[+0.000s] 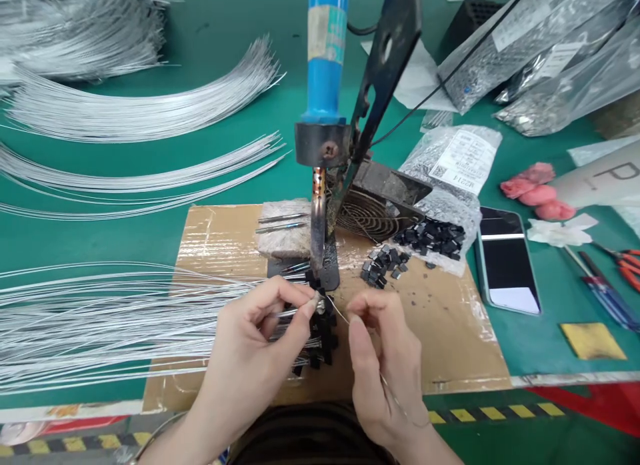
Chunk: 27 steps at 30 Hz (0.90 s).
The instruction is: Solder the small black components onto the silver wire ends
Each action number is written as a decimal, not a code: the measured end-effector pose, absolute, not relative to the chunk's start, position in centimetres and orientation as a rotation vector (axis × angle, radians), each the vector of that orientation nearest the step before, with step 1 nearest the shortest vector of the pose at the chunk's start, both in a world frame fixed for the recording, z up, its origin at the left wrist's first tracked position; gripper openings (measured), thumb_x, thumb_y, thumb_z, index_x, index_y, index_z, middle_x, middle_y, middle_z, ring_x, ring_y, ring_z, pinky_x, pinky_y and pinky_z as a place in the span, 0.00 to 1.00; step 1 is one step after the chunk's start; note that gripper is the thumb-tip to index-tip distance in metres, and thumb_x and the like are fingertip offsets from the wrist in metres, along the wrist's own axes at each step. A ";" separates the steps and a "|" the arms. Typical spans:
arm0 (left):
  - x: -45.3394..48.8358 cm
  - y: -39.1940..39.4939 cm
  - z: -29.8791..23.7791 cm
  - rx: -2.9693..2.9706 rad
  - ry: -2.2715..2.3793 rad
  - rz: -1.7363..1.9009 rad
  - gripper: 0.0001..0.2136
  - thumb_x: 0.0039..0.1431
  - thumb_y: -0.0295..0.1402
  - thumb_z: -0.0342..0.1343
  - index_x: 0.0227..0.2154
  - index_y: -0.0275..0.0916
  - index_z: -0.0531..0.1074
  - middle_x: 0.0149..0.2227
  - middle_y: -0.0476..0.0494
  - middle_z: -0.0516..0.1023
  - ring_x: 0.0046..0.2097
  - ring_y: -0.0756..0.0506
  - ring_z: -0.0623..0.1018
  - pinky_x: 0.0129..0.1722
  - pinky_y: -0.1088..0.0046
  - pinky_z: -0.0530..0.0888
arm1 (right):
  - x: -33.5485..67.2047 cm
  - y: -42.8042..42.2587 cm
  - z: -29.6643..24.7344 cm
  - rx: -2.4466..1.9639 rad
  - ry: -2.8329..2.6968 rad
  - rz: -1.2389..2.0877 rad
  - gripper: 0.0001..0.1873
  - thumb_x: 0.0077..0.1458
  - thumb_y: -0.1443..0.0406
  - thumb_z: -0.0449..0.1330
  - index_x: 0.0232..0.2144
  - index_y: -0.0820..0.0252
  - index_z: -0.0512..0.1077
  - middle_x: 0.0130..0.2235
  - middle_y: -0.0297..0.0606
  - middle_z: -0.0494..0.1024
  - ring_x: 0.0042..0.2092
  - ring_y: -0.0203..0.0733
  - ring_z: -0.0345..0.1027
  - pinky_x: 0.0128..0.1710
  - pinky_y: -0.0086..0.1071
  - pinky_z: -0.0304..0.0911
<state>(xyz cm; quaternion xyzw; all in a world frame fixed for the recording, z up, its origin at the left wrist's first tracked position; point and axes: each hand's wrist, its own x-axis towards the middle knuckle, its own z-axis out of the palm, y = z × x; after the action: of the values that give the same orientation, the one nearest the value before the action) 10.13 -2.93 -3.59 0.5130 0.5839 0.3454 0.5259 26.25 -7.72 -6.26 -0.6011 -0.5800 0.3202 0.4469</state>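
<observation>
My left hand is closed in a pinch on a thin grey wire with a small black part at its end, held just under the tip of a fixed soldering iron with a blue handle. My right hand pinches a fine strand of solder wire that points at the same spot. Below my fingers lies a cluster of black parts on wires. All of this sits on a taped cardboard sheet.
Bundles of grey wires fan out at left and far left. Loose black components and an open bag of them lie right of the iron. A phone, screwdriver, yellow pad and pink lumps sit at right.
</observation>
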 end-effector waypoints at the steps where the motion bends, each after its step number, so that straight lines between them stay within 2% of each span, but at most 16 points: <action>1: 10.1 -2.9 -3.6 1.227 1.402 0.837 0.06 0.62 0.28 0.64 0.29 0.42 0.78 0.34 0.51 0.85 0.34 0.51 0.81 0.31 0.82 0.72 | 26.3 -7.6 -6.3 -1.494 -1.455 0.777 0.07 0.68 0.71 0.52 0.40 0.53 0.64 0.31 0.28 0.67 0.30 0.35 0.64 0.32 0.32 0.61; 3: 10.1 -2.6 -3.7 1.223 1.401 0.854 0.06 0.61 0.28 0.64 0.29 0.42 0.78 0.35 0.51 0.85 0.34 0.51 0.81 0.32 0.82 0.73 | 26.3 -7.2 -6.4 -1.479 -1.481 0.771 0.10 0.68 0.72 0.52 0.34 0.54 0.61 0.30 0.28 0.63 0.30 0.35 0.60 0.31 0.31 0.58; 6: 10.2 -2.1 -3.5 1.226 1.396 0.857 0.06 0.60 0.27 0.64 0.28 0.42 0.78 0.35 0.51 0.86 0.34 0.51 0.81 0.32 0.82 0.73 | 26.3 -6.8 -6.3 -1.405 -1.431 0.790 0.12 0.67 0.74 0.53 0.32 0.55 0.62 0.31 0.29 0.64 0.32 0.34 0.61 0.32 0.29 0.59; 10: 10.3 -1.4 -3.3 1.237 1.399 0.855 0.06 0.59 0.27 0.64 0.27 0.41 0.78 0.33 0.50 0.85 0.32 0.52 0.80 0.31 0.82 0.72 | 26.1 -6.3 -6.3 -1.322 -1.302 0.812 0.10 0.65 0.76 0.58 0.35 0.56 0.68 0.42 0.35 0.76 0.45 0.36 0.72 0.46 0.30 0.67; 12: 10.4 -1.2 -3.3 1.231 1.399 0.866 0.06 0.59 0.27 0.64 0.27 0.41 0.78 0.32 0.51 0.85 0.32 0.52 0.80 0.31 0.83 0.72 | 26.0 -6.1 -6.4 -1.320 -1.269 0.804 0.11 0.64 0.76 0.60 0.35 0.56 0.70 0.47 0.37 0.80 0.51 0.38 0.75 0.53 0.32 0.68; 14: 10.4 -1.0 -3.3 1.220 1.393 0.876 0.06 0.59 0.26 0.64 0.27 0.40 0.78 0.32 0.51 0.84 0.31 0.53 0.80 0.31 0.84 0.73 | 25.9 -6.0 -6.6 -1.313 -1.249 0.809 0.11 0.62 0.77 0.62 0.34 0.55 0.71 0.50 0.37 0.82 0.54 0.40 0.76 0.56 0.33 0.68; 21: 10.7 -0.4 -3.2 1.215 1.387 0.903 0.06 0.58 0.24 0.65 0.27 0.40 0.77 0.30 0.53 0.82 0.31 0.54 0.79 0.32 0.85 0.72 | 25.6 -5.8 -6.7 -1.334 -1.211 0.855 0.12 0.61 0.76 0.63 0.33 0.54 0.70 0.53 0.35 0.85 0.51 0.38 0.82 0.53 0.30 0.73; 27: 10.7 -0.2 -3.0 1.202 1.392 0.916 0.06 0.58 0.24 0.65 0.28 0.40 0.78 0.30 0.53 0.83 0.31 0.54 0.78 0.32 0.84 0.71 | 25.6 -5.4 -6.4 -1.342 -1.216 0.837 0.12 0.60 0.76 0.63 0.32 0.54 0.71 0.52 0.37 0.86 0.51 0.40 0.83 0.52 0.30 0.75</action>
<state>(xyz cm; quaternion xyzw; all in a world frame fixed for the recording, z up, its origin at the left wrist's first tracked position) 10.74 -0.20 -3.02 0.5008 0.5799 0.3816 0.5170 25.62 -5.43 -6.35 -0.5652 -0.5121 0.3525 0.5423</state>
